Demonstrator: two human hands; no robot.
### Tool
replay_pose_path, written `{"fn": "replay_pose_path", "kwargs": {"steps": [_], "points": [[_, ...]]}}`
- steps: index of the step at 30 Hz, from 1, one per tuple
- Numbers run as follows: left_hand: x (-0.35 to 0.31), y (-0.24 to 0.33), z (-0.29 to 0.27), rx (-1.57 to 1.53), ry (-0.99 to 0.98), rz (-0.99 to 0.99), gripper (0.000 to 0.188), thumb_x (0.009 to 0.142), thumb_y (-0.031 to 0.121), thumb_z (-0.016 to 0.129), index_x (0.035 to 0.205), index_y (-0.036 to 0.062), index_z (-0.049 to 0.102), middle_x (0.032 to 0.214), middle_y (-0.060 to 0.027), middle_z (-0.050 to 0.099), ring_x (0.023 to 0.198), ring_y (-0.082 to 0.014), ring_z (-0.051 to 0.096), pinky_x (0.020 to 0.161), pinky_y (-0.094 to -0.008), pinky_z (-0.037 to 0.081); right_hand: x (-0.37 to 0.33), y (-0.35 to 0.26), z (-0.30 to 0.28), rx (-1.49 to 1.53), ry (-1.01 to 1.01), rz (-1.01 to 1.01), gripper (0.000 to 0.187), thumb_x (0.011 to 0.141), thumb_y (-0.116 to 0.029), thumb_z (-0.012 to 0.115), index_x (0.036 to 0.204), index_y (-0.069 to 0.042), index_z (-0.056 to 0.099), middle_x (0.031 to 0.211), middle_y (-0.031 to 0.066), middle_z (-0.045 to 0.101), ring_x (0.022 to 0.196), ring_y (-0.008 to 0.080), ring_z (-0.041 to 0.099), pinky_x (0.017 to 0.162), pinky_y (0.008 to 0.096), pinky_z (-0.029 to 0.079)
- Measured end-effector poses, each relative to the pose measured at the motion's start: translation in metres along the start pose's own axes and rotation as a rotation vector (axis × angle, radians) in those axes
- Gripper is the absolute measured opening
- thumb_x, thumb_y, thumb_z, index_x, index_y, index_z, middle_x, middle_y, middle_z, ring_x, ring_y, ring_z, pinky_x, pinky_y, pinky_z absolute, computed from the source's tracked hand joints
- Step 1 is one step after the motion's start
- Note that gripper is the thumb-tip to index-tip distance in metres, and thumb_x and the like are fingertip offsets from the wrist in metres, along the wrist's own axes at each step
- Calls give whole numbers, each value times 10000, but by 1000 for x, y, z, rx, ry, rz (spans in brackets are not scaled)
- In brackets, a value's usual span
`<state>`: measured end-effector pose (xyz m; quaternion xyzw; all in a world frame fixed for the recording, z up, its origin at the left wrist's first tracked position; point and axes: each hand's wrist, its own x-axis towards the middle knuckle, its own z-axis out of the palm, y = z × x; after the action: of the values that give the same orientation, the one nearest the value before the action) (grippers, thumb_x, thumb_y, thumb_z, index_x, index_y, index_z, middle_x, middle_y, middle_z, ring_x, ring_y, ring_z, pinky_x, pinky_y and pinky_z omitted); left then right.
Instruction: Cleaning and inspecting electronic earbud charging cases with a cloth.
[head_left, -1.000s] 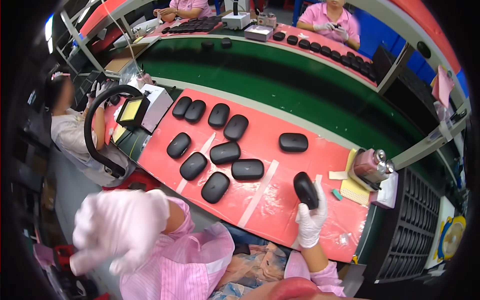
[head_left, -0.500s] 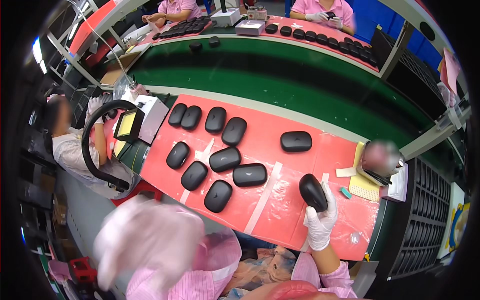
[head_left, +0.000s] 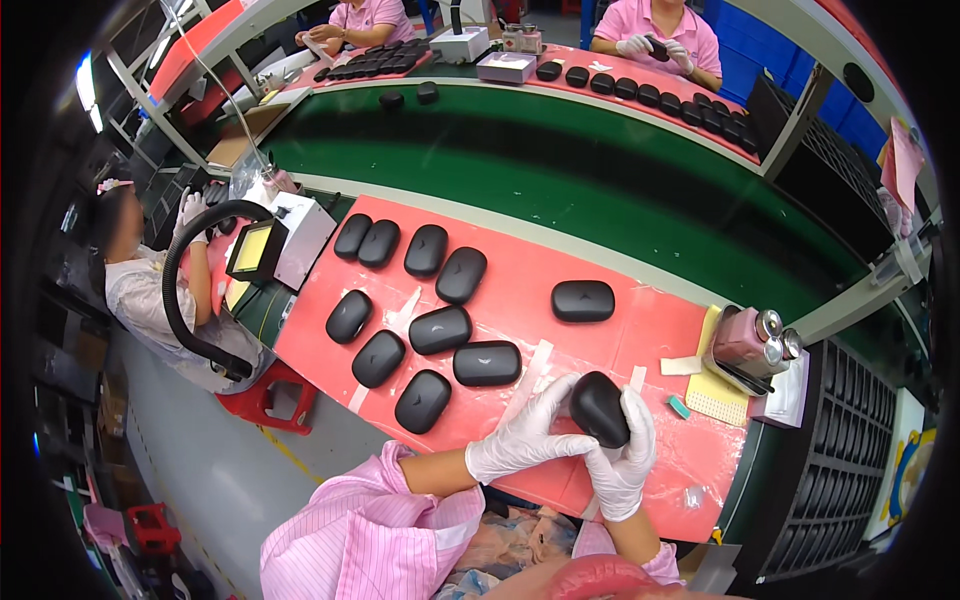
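A smooth black rounded case is held above the front right of the pink mat. My right hand, in a white glove, wraps its fingers and thumb round the case's right side and lower end. From the left, my left hand, also gloved, closes on the same case, fingertips at its left edge. Several similar cases lie on the mat to the left, among them one case nearest the left hand. Another case lies alone farther back. The held case's underside is hidden.
At the mat's right end, lidded bottles stand in a metal tray beside a yellow pad and a small green block. A black hose arches at left. Co-workers sit at left and across the green surface.
My left hand, blurred at the lower left before, has come right to the case in my right hand. The case has moved slightly left and nearer.
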<state>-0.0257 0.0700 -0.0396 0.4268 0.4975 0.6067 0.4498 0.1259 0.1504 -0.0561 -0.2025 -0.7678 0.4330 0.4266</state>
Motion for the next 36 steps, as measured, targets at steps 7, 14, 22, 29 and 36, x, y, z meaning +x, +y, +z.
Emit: {"fn": "replay_pose_path", "kwargs": {"steps": [7,14,22,29,36], "points": [[-1,6,-4,-301,57,-126,774,734,105,829,1363,-8,393,1255,-66,496,1210,-169,470,1066,-317,367,13,-13,-1,145,-103,14,638,787,-189,772,1334,3,505,1297,187,525,1194,311,546,1000,409,461],[-5,11,-6,-243,-15,-108,744,713,77,839,1338,-8,446,1230,-59,535,1180,-160,500,1042,-329,398,23,-26,-9,1048,-38,554,618,824,-217,706,1353,19,488,1300,173,495,1210,275,500,1035,380,407],[-5,11,-4,-361,-9,-155,696,717,71,833,1311,6,477,1221,-43,549,1153,-149,523,1008,-327,430,10,-15,-12,379,-210,208,579,819,-159,696,1339,5,503,1280,160,476,1202,279,480,1042,384,375],[2,10,-6,-332,-64,-188,520,766,14,750,1241,13,538,1087,-30,624,1026,-124,586,909,-303,490,5,-2,-9,692,-42,526,586,974,-411,490,1356,32,484,1209,129,586,1087,231,577,981,348,432],[3,13,6,-395,107,-168,396,786,111,767,1123,-1,591,1049,-43,660,973,-124,614,901,-281,483,11,-40,-33,-153,127,-51,512,761,-160,703,1223,10,560,1175,131,590,1093,252,557,992,384,415]]}}
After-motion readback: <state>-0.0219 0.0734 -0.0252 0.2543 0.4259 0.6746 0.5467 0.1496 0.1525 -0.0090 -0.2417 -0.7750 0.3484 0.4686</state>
